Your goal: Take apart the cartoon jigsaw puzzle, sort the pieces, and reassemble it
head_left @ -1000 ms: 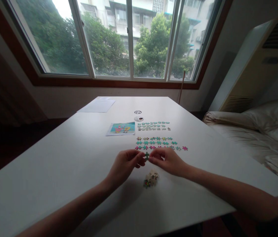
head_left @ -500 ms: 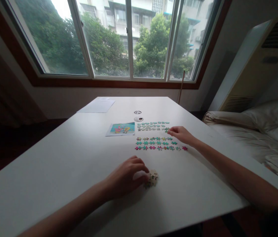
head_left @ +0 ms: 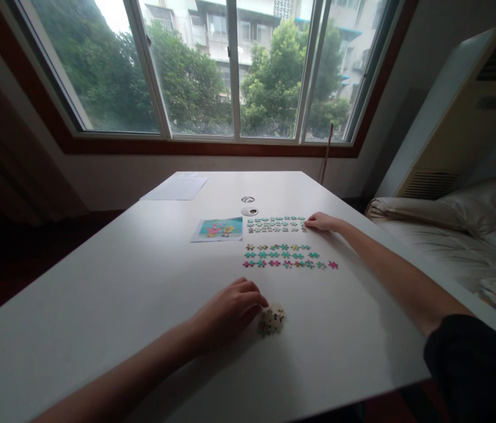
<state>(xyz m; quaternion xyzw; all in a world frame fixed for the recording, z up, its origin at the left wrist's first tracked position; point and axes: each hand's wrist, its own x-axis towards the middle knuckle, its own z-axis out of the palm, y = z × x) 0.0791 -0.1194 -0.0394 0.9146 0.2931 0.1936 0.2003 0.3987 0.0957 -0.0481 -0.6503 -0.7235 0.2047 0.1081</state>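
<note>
The left hand (head_left: 230,308) has its fingers curled, tips against a small puzzle pile (head_left: 271,321) near the table's (head_left: 98,294) front edge; I cannot tell whether they pinch anything. The right hand (head_left: 320,222) lies low, fingers together, at the end of the far rows (head_left: 276,224), and its grip is hidden. The pieces (head_left: 289,264) look light, thin and stiff, and are best pinched by the edges. No box holds them; all lie loose beside a picture (head_left: 218,228).
</note>
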